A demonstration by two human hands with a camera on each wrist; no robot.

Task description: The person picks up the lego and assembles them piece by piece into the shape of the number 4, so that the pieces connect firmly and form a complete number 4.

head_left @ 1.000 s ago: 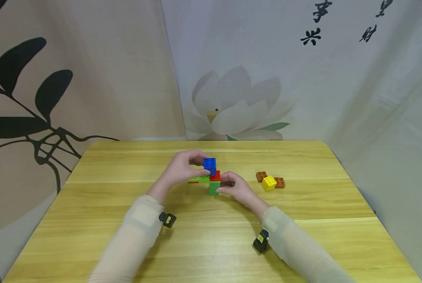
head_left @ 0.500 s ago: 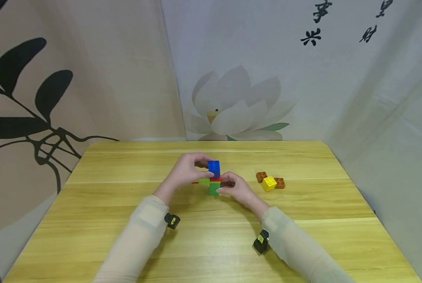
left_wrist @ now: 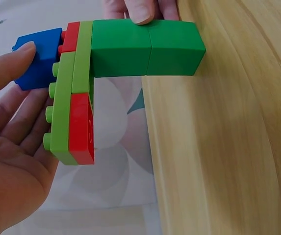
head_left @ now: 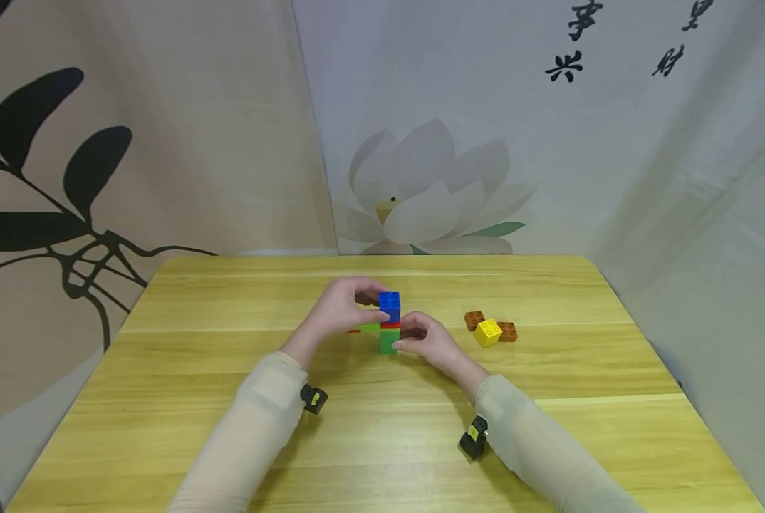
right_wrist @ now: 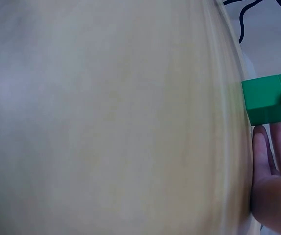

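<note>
My left hand (head_left: 339, 311) pinches a blue building block (head_left: 389, 305) between thumb and fingers. Directly below it is a red block (left_wrist: 71, 36); the left wrist view shows red studs between the two, so the blue one is not fully seated. Light green bricks (left_wrist: 62, 110) lie under the red block and stick out sideways, with another red block (left_wrist: 81, 129) beneath their far end. Two green blocks (left_wrist: 147, 48) form the upright column on the table. My right hand (head_left: 435, 345) grips this column, thumb in front and fingers behind.
To the right on the wooden table (head_left: 382, 442) lie a yellow block (head_left: 488, 333) and two brown blocks (head_left: 474, 320), close together. A printed cloth (head_left: 446, 85) hangs behind the table's back edge.
The left hand has brought the blue block rightward and slightly down, over the red block, covering its top. During the last half second there is hardly any movement. The right hand stays in place.
</note>
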